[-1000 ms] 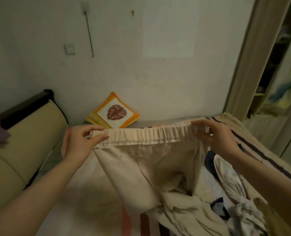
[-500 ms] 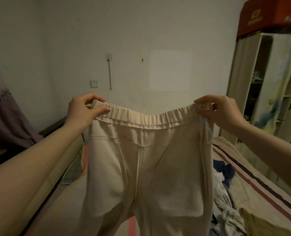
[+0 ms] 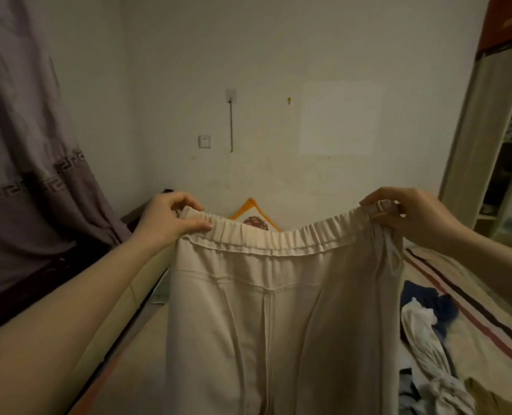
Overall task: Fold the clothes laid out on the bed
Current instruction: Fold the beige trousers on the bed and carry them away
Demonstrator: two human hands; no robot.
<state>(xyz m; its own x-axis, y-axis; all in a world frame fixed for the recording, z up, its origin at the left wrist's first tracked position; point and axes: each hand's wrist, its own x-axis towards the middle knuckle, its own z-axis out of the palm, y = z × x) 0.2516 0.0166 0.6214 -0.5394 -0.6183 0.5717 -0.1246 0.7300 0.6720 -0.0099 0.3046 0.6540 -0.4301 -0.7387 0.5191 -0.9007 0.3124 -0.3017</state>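
A pair of cream trousers [image 3: 281, 319] with an elastic waistband hangs spread out in front of me, above the bed [image 3: 488, 333]. My left hand [image 3: 166, 218] pinches the waistband's left end between thumb and fingers. At the right end, my right hand [image 3: 410, 215] grips the waistband with curled fingers. The legs drop out of view below the frame. A white garment [image 3: 425, 345] and a dark blue one [image 3: 437, 304] lie crumpled on the bed to the right.
An orange-edged cushion [image 3: 253, 218] peeks over the waistband against the far wall. A purple curtain [image 3: 30, 163] hangs at left beside the padded headboard [image 3: 123, 319]. A wardrobe [image 3: 494, 145] stands at right. An olive garment [image 3: 488, 396] lies at the lower right.
Both hands lifted the trousers off the bed by the waistband, so they now hang open and flat. My view rose, then tipped down a little, with the hands lower in frame.
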